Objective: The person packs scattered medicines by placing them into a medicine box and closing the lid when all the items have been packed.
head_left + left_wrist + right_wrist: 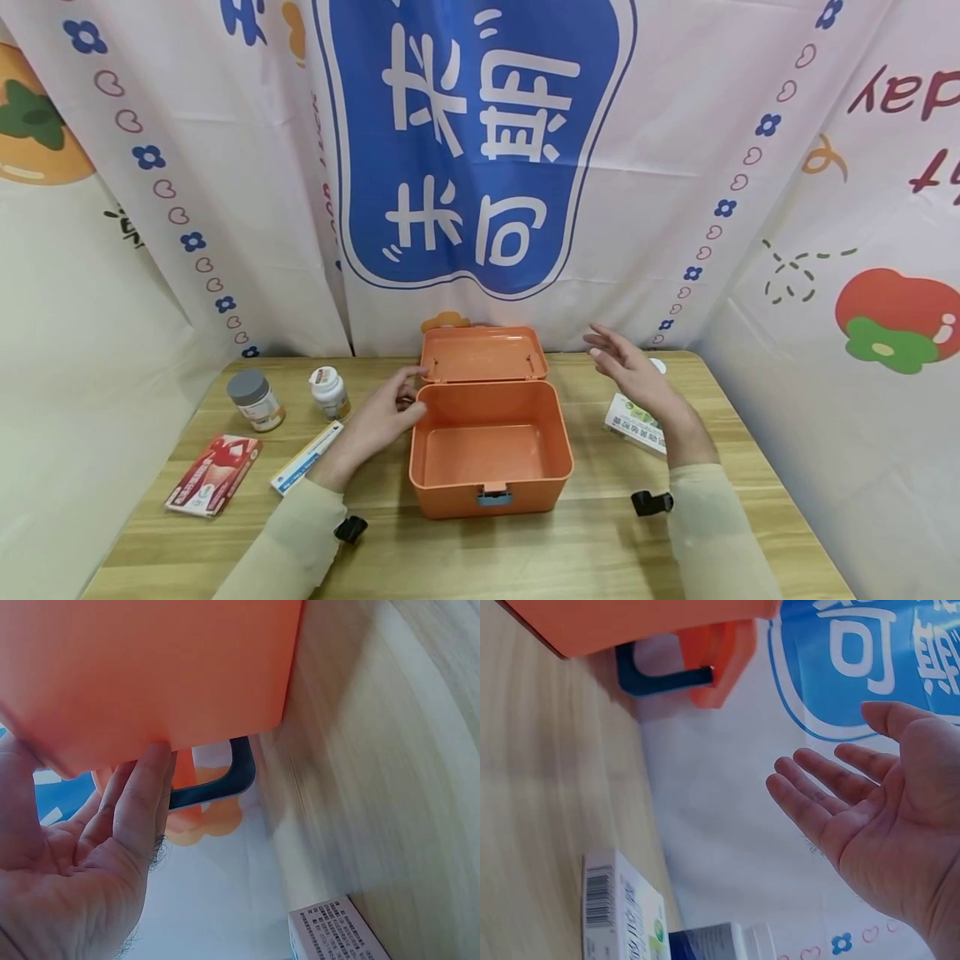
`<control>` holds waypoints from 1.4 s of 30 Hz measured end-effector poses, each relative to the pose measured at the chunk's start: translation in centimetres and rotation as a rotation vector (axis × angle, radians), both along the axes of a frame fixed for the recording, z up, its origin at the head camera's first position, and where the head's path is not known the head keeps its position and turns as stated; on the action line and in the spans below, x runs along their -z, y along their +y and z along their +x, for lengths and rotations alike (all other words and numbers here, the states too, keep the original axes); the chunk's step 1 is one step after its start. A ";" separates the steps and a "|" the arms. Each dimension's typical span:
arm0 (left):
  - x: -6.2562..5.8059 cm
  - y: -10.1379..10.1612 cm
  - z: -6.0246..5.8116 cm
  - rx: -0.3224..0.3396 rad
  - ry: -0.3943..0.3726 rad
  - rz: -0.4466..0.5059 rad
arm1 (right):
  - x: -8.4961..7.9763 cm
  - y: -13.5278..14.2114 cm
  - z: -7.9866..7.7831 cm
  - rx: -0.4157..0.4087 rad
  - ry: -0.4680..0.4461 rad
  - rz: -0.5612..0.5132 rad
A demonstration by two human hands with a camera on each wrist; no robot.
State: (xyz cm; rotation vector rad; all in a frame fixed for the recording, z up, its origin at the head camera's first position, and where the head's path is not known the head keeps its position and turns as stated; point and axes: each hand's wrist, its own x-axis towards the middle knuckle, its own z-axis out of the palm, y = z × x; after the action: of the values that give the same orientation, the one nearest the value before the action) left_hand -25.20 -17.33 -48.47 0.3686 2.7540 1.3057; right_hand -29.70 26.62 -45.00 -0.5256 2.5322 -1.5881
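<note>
An orange lidded storage box point(491, 496) stands in the middle of the table, its lid point(486, 354) swung back and its inside bare. My left hand point(386, 421) is at the box's rear left corner, fingers beside the lid hinge and thumb near the rim. In the left wrist view, that hand point(97, 825) has its fingers extended along the box wall point(172, 675), seeming to touch it. My right hand point(633, 375) hovers right of the box, apart from it, holding nothing. The right wrist view shows this hand point(885, 810) with spread, slightly bent fingers.
Left of the box are a grey-capped jar point(257, 402), a white bottle point(330, 393), a red carton point(214, 475) and a slim white-blue carton point(303, 461). At right lies a white-green carton point(636, 423), with a bottle point(712, 941) behind it. Printed curtains point(675, 208) hang behind.
</note>
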 end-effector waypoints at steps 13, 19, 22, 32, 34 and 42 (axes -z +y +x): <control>0.0 0.0 0.2 0.003 -0.015 0.031 | -0.8 3.1 0.5 0.091 0.060 0.023; 0.1 -0.1 0.3 0.009 -0.017 0.034 | -1.1 3.9 0.6 0.149 0.073 0.016; 0.2 -0.2 0.3 0.013 -0.019 0.048 | -1.4 4.4 0.7 0.172 0.074 0.021; 0.3 -0.2 0.4 0.016 -0.022 0.058 | -1.5 6.7 1.0 0.257 0.037 0.041; 0.2 -0.1 0.3 0.016 -0.022 0.058 | -1.0 7.2 0.9 0.275 0.032 0.043; 0.2 -0.2 0.4 0.013 -0.020 0.054 | 0.7 8.9 0.2 0.353 0.029 0.037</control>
State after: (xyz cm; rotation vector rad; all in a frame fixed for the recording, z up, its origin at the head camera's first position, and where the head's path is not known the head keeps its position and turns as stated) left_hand -24.79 -17.50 -48.65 0.3746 2.7002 1.3758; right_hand -29.52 35.48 -45.72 -0.0997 2.7902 -1.6396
